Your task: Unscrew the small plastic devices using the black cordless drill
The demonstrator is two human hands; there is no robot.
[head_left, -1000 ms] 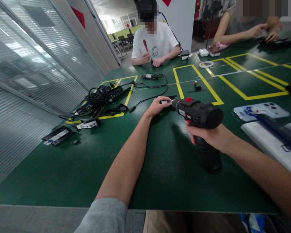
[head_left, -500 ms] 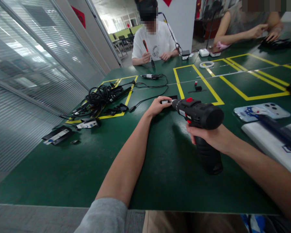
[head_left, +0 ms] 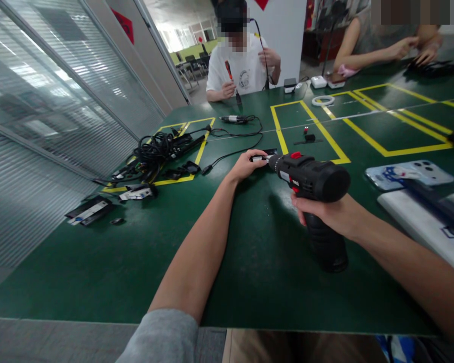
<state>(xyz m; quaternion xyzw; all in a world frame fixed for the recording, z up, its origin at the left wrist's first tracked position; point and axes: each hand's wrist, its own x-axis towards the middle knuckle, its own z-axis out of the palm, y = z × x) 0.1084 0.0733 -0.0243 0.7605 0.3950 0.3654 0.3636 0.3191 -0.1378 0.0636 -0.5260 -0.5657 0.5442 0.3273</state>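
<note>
My right hand (head_left: 325, 214) is wrapped round the grip of a black cordless drill (head_left: 310, 176) with red switches, its chuck pointing away to the left. The bit meets a small dark part with a light label (head_left: 258, 159), which my left hand (head_left: 247, 165) pinches against the table. Much of that part is hidden by my fingers and the drill, so its kind is unclear. A dark flat edge (head_left: 271, 152) shows just behind the chuck.
Tangled black cables (head_left: 162, 151) lie at the left, near opened dark casings (head_left: 91, 210) and a white-and-black part (head_left: 138, 192). A phone (head_left: 408, 174) and a white case (head_left: 419, 217) lie right. Across the table, one person holds a screwdriver (head_left: 229, 70); another sits far right.
My hands and the drill stay almost still. Across the table, the person with the screwdriver has raised their other hand to chest height, by the hanging cable.
</note>
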